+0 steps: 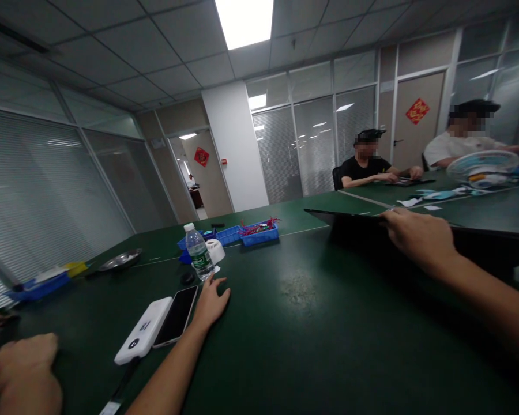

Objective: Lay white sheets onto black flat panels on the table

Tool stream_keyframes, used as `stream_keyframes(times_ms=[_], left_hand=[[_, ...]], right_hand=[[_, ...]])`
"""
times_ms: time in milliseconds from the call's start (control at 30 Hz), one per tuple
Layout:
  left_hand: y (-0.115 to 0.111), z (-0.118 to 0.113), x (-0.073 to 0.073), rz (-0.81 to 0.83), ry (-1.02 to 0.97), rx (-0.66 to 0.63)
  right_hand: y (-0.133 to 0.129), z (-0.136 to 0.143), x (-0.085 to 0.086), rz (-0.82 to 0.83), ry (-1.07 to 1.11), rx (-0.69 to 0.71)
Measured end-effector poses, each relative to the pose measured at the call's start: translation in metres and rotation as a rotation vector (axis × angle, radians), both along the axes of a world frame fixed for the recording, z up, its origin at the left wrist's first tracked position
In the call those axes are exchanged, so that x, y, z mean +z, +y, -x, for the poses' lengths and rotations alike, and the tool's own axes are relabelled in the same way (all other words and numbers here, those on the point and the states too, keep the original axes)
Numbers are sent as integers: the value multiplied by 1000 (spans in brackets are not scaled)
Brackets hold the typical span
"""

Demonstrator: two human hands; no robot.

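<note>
Dark green tabletop (294,323), wide, several tables pushed together. The person's left hand (210,301) lies palm down on it, fingers spread and relaxed, gripping nothing; fingertips sit just short of a clear plastic water bottle with a white cap and green label (198,251), which stands upright. Just to the hand's left lies a black smartphone, screen up and dark (176,316), and touching that phone's far side a white rectangular power bank (143,331), with a dark cable running off its near end toward the table edge. The right hand (419,236) reaches forward and rests over the near edge of a thin black flat device, laptop or tablet (350,222); fingers curl over the edge, but whether the grip is closed on it cannot be told from this angle. Behind the bottle: a small white cup-like object (217,250), blue plastic trays (246,234) holding red and pink pieces, and further left a shallow metal dish (121,260). At the bottom left corner another person's fist (23,374) rests near the table edge. Across the room two seated people, one in a black shirt (365,168), one in a white shirt (452,147), work at the far tables, beside a small light-blue desk fan (482,166).
</note>
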State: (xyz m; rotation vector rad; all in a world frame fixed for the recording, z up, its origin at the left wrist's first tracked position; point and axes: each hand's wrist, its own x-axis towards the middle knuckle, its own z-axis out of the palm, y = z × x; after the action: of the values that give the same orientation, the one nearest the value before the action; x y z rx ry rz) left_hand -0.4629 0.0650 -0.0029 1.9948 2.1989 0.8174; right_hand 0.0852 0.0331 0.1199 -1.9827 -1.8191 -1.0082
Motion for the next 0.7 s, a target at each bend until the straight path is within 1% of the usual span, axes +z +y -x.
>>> stream_keyframes(times_ms=[167,333,467,533,700], left_hand=[[-1,1,-1,13,-13,5],[-1,2,-1,23,-21,-4],[-1,3,-3,19,-21,-8],[0,4,-4,15,-20,-11],[1,5,-6,8,-18,-11]], right_hand=[[1,2,-3,0,-12,39],[0,6,-2,18,-35,8],[-1,6,-2,-74,-110,78],[-1,5,-1,-94,-126,98],[-1,4,-2,-56,-104,98]])
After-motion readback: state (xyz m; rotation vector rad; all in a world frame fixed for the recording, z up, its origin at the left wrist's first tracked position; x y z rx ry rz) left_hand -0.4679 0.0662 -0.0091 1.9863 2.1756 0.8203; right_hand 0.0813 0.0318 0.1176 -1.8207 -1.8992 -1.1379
